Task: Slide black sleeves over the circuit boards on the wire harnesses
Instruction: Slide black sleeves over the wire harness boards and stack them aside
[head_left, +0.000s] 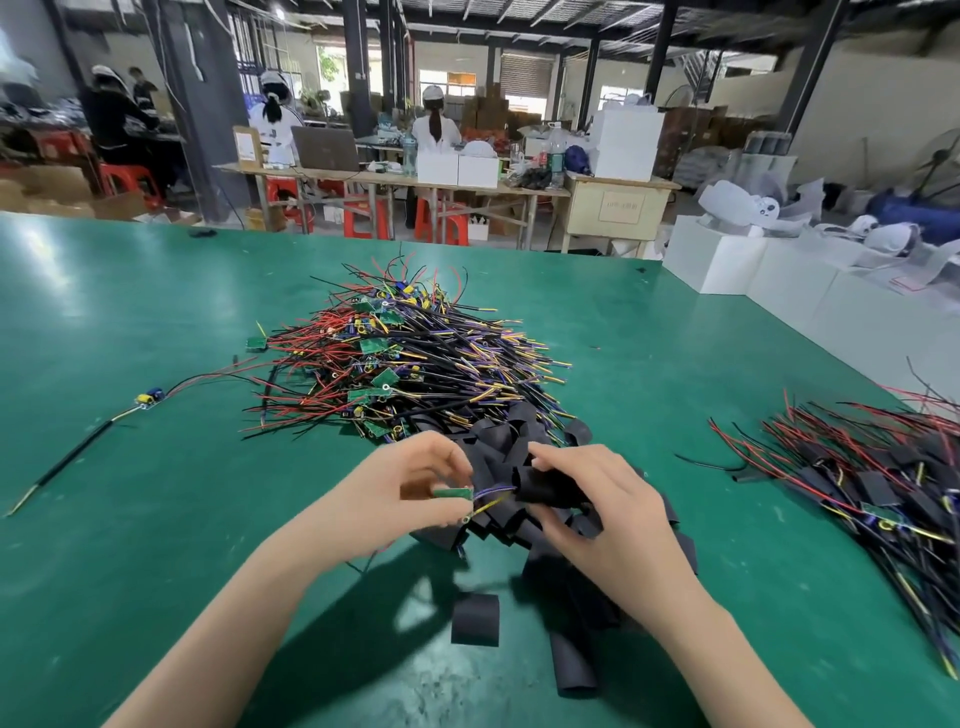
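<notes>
Head view: the left hand (415, 486) pinches a green board (453, 492) by its edge, its wires (493, 500) running right into the mouth of a black sleeve (545, 486). The right hand (587, 504) grips that sleeve, fingers curled round it, just above the loose sleeve pile (519, 525) on the green table (156, 322). Board and sleeve sit close but apart; the board is still bare. This looks like the threading step, with the leads in and the board not yet covered. Next, the sleeve must travel left along the wires and over the board, kept open enough to clear its corners. Unsleeved harnesses (405, 358) lie beyond; finished ones (872, 478) lie to the right.
</notes>
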